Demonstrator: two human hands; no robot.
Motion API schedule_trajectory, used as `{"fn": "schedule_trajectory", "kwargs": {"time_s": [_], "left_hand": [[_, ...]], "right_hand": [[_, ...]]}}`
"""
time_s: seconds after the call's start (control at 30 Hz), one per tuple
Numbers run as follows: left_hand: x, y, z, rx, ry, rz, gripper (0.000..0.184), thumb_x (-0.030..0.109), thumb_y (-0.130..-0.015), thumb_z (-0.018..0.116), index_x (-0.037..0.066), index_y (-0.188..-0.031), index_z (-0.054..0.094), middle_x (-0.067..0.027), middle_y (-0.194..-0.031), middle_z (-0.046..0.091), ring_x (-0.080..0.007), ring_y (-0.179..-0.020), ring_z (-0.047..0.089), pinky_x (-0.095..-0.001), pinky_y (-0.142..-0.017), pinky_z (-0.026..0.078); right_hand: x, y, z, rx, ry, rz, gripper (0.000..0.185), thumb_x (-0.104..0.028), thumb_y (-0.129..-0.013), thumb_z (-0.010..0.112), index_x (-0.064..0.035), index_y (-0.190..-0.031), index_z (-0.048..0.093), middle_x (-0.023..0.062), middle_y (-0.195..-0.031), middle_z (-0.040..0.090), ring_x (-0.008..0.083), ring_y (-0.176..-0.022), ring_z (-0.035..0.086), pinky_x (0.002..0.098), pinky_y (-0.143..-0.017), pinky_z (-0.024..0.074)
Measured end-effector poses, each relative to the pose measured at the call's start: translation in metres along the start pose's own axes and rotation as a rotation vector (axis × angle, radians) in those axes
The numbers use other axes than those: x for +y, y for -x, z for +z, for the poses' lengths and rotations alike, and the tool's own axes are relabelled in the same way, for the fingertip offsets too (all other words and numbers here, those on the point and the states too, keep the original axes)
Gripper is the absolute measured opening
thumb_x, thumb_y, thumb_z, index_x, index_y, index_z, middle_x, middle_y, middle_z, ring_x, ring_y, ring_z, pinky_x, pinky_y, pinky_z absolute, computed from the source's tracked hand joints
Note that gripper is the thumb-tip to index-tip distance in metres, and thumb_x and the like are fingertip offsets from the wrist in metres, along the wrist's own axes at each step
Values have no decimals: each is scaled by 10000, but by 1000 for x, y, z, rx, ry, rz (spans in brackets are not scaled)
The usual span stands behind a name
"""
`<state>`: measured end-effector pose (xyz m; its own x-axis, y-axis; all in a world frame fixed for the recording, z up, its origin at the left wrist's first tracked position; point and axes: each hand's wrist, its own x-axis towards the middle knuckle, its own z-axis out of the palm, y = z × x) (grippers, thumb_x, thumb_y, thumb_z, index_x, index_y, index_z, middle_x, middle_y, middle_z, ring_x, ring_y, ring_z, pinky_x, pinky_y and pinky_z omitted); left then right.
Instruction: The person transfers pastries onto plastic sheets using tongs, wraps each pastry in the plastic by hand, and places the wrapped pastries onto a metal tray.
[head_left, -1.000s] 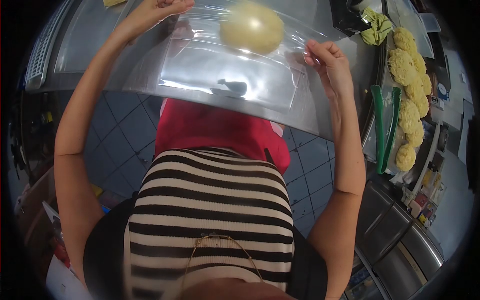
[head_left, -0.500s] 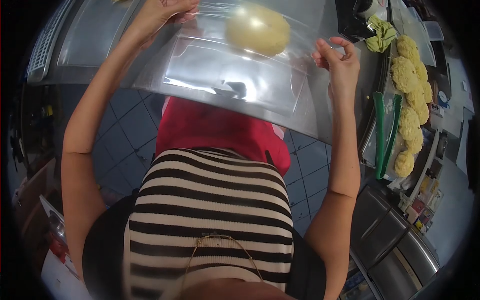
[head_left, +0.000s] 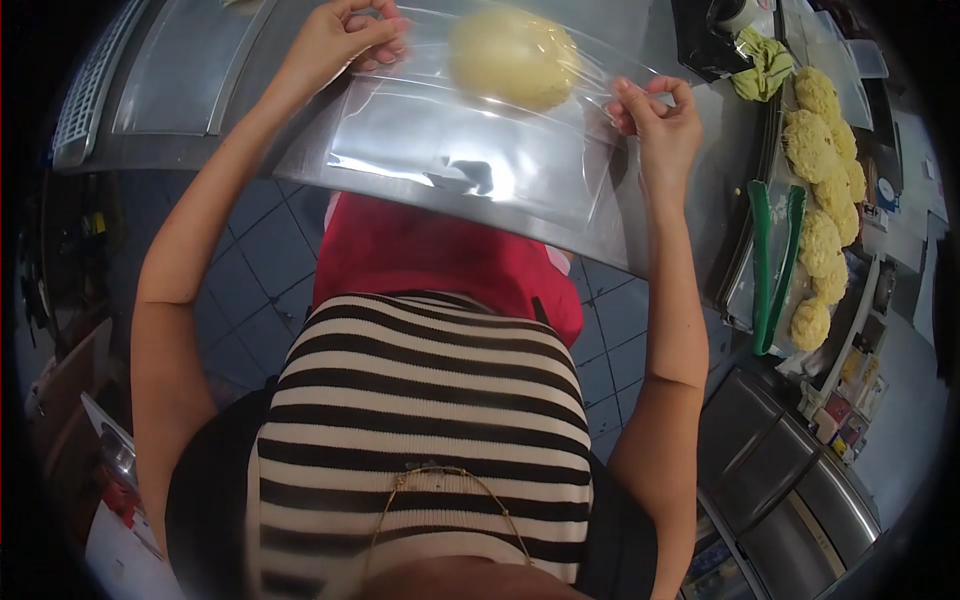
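Observation:
A rounded pale-yellow food mound [head_left: 505, 60] lies on the counter beneath clear plastic film [head_left: 425, 65]. My left hand [head_left: 357, 38] pinches the film at the mound's left, fingertips closed together. To the right of the mound, my right hand [head_left: 655, 112] grips the film's other side between thumb and fingers. Creases run through the film from the mound toward my right fingertips. In front of the mound, a shiny clear plastic sheet [head_left: 440, 145] lies flat near the counter's edge.
Several shaggy yellow mounds [head_left: 822, 188] sit on a tray at the right, with green tongs [head_left: 772, 265] beside them. A yellow-green cloth [head_left: 762, 66] lies by a black object [head_left: 705, 40]. Another flat clear sheet [head_left: 180, 75] and a white grid basket [head_left: 92, 85] are left on the metal counter [head_left: 690, 200].
Both hands have moved inward, the left slightly right and down, the right to the left. The film now lies closer over the yellow mound.

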<state>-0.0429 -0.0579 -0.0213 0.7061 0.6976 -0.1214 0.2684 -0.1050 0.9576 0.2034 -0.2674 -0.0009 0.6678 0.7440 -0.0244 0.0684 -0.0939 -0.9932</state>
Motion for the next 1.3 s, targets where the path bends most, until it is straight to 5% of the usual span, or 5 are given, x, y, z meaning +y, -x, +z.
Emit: {"fn": "schedule_trajectory", "kwargs": {"time_s": [0.37,0.6,0.73,0.87,1.3], "left_hand": [[33,4,11,-8,-686,306,185,202,-808,619,20,-828,596,-11,-641,547,-90,-602,501,-226,-561,396],[65,-1,21,-148,-761,407,192,171,-709,668,-10,-701,602,-133,-695,585,-301,-592,572,-361,-552,415],[61,-19,27,-332,-1095,170,189,194,-808,610,18,-876,606,-55,-697,576,-132,-649,539,-233,-600,432],[70,-15,30,-270,-1031,289,156,148,-716,651,1,-746,610,-144,-697,598,-283,-611,569,-350,-555,421],[45,-12,19,-327,-614,278,258,227,-801,607,11,-941,623,-95,-824,629,-194,-744,589,-294,-731,478]], "right_hand": [[4,1,5,-71,191,38,124,-120,-803,637,-22,-874,662,27,-659,605,67,-533,528,183,-489,413],[-4,-5,-4,-187,694,-318,146,-135,-767,648,-66,-891,679,26,-659,602,82,-557,529,231,-536,425],[-14,-18,-3,-294,936,-500,178,-131,-717,666,-73,-885,673,52,-647,591,105,-570,534,253,-565,429],[-24,-29,4,-499,881,-298,188,-131,-686,678,-49,-855,660,68,-644,590,118,-596,550,255,-590,437],[-11,-29,0,-541,706,-231,163,-139,-701,695,-32,-815,649,39,-680,622,93,-640,569,234,-617,444]]}}
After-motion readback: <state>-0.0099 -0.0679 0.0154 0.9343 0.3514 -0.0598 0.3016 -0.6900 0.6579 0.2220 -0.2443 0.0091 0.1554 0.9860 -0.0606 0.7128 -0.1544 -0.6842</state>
